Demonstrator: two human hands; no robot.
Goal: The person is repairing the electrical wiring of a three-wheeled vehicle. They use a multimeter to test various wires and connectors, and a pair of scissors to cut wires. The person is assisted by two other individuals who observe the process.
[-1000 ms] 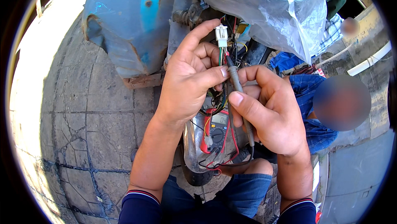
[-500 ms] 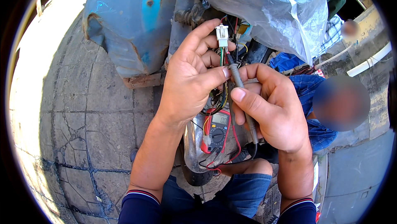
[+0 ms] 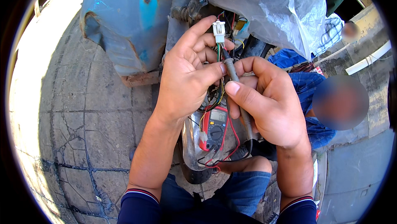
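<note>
A white plastic wire connector (image 3: pixel 219 32) with several coloured wires is held up by my left hand (image 3: pixel 188 68), its fingers behind the plug and its thumb at the wires. My right hand (image 3: pixel 271 99) is closed round two grey multimeter probes (image 3: pixel 230 68). The upper probe's tip points at the wire end of the connector; whether it touches a contact I cannot tell. Below my hands, a red multimeter (image 3: pixel 215 129) with a grey face and a dial rests on a shiny metal mudguard (image 3: pixel 190 135). Red and black leads (image 3: pixel 237 156) loop from it. A second, pale connector (image 3: pixel 203 136) hangs beside the multimeter.
A dented blue-grey metal panel (image 3: pixel 124 25) stands at the upper left. Clear plastic sheeting (image 3: pixel 269 13) covers the upper middle. At the right is a person in a checked blue shirt (image 3: pixel 304 91), near a white pipe (image 3: pixel 368 61). Cracked paving (image 3: pixel 78 120) spans the left.
My hands, the connector and the probes have shifted slightly left in the picture. The hold on each is the same.
</note>
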